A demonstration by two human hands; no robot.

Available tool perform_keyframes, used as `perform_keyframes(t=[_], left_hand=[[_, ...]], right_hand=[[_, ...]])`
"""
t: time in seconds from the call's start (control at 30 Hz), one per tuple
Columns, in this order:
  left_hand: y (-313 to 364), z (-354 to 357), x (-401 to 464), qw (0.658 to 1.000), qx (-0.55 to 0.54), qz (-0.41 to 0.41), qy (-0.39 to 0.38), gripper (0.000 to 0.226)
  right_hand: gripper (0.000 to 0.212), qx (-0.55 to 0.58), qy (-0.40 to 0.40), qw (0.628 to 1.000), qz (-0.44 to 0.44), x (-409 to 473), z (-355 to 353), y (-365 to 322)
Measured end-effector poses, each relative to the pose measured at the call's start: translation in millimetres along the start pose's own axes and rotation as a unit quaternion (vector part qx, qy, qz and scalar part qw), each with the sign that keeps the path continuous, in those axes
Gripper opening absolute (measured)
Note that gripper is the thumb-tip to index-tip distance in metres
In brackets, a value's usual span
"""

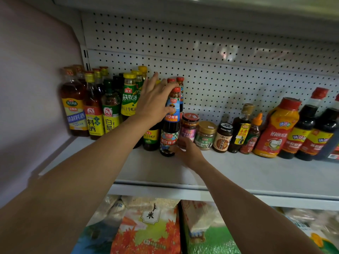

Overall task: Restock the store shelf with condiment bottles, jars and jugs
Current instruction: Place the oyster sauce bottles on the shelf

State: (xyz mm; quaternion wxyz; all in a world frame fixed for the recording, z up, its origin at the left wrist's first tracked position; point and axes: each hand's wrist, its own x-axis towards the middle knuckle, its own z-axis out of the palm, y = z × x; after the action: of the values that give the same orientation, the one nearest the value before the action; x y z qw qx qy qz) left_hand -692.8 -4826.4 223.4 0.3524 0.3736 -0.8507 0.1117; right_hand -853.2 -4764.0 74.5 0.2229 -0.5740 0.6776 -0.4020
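A tall dark oyster sauce bottle (168, 142) with a red cap and blue labels stands on the white shelf (238, 173), in front of two more red-capped bottles (180, 80). My left hand (153, 101) reaches over from the left with straight fingers. Its palm lies against the bottle's neck and its thumb by the cap. My right hand (189, 153) is low at the bottle's base, with its fingers curled between the bottle and a purple-labelled jar (189, 123). The fingertips themselves are hidden.
Cooking wine, vinegar and yellow-capped bottles (129, 96) crowd the shelf's left end by the wall. Several small jars (206, 134), a red squeeze bottle (278, 129) and dark soy bottles (308, 132) line the back right. A pegboard panel (220, 57) is behind. Rice bags (150, 228) lie below.
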Motion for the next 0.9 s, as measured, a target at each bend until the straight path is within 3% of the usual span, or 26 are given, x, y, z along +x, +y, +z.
perform_keyframes(t=[0.2, 0.47, 0.63, 0.9], left_hand=[[-1, 6, -14, 0.998, -0.025, -0.038, 0.040, 0.094], [7, 30, -66, 0.978, -0.092, -0.126, 0.142, 0.073], [24, 67, -96, 0.942, -0.195, -0.255, 0.096, 0.061], [35, 113, -116, 0.904, -0.268, -0.327, 0.060, 0.064]], right_hand=[[0.050, 0.009, 0.005, 1.000, -0.006, -8, -8, -6], [0.024, 0.053, 0.036, 0.998, -0.027, -20, -27, -19], [0.033, 0.042, 0.088, 0.994, -0.051, -26, -50, -28], [0.033, 0.035, 0.114, 0.991, -0.057, -28, -74, -23]])
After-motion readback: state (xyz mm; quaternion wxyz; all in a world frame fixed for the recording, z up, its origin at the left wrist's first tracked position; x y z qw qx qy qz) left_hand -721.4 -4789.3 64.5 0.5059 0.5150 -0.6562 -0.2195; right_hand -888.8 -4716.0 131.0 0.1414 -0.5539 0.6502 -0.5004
